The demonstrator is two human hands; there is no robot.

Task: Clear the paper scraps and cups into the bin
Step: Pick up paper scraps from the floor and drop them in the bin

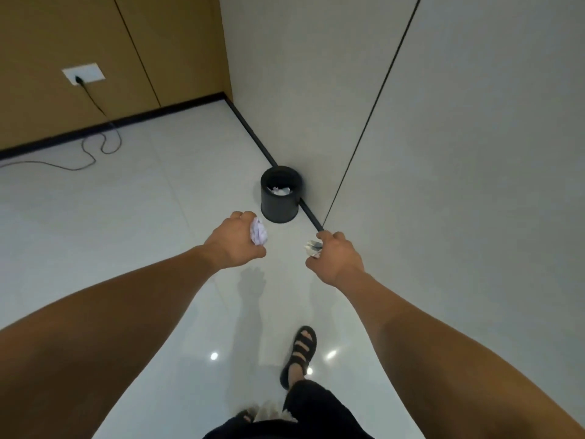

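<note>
black round bin (278,210) stands upright by the wall (316,122), white scraps (279,190) inside. crumpled white ball (259,231) in the left hand (232,240), smaller scrap (311,248) in the right hand (338,258).

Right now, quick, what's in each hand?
Left hand: closed around a crumpled white paper ball.
Right hand: closed around a smaller crumpled paper scrap.
Neither is over the black bin yet.

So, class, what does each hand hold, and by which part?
The left hand grips a paper ball, fingers curled round its middle. The right hand pinches a scrap by its right end.
</note>
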